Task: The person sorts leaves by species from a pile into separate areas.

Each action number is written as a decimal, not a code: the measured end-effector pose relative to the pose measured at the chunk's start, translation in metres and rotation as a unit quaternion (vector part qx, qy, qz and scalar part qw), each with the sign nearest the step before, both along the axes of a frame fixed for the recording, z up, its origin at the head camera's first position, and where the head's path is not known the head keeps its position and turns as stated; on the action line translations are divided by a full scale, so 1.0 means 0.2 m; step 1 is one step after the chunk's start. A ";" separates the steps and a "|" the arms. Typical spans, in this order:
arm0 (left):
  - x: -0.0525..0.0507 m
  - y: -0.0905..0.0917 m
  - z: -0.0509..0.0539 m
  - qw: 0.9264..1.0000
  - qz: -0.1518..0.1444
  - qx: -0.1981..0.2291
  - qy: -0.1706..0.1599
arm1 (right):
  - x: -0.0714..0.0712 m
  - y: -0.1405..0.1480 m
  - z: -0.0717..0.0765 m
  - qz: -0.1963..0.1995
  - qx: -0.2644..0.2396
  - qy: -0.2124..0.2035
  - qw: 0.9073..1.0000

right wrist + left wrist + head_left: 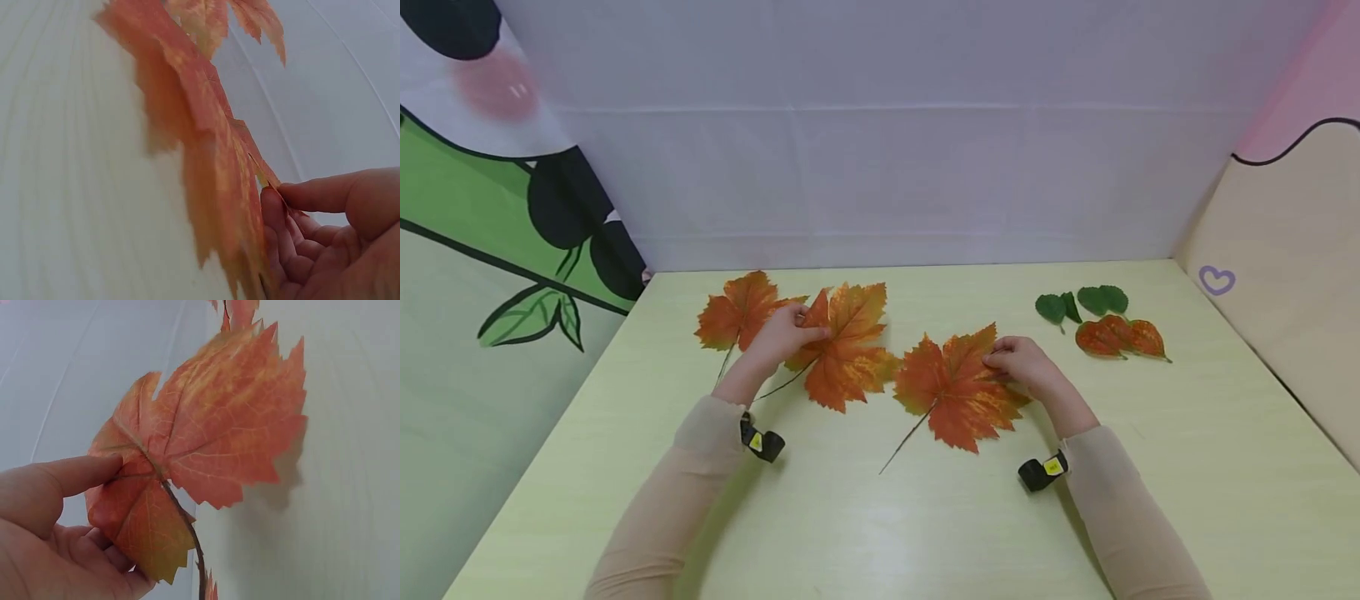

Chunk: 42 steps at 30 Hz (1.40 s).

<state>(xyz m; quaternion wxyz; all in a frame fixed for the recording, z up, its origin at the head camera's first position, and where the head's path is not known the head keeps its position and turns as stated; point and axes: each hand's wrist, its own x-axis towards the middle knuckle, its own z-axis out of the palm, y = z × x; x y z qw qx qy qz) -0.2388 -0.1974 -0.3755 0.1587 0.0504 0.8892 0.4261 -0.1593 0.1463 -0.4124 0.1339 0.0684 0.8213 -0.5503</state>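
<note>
My left hand pinches the left edge of an orange-and-yellow artificial maple leaf. In the left wrist view the thumb lies on the leaf and its dark stem hangs down. My right hand pinches the right edge of a second maple leaf, whose thin stem points down-left. In the right wrist view this leaf is seen nearly edge-on between thumb and fingers. A third maple leaf is behind my left hand, which hides part of it.
At the table's back right are small green leaves and, just in front of them, small orange-red leaves. A pale cloth wall rises behind the table, with printed cloth panels at both sides.
</note>
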 end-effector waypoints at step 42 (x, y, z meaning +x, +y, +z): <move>-0.25 0.01 -0.18 0.953 0.243 0.178 -0.036 | -0.02 -0.01 -0.02 -0.008 0.004 -0.004 1.000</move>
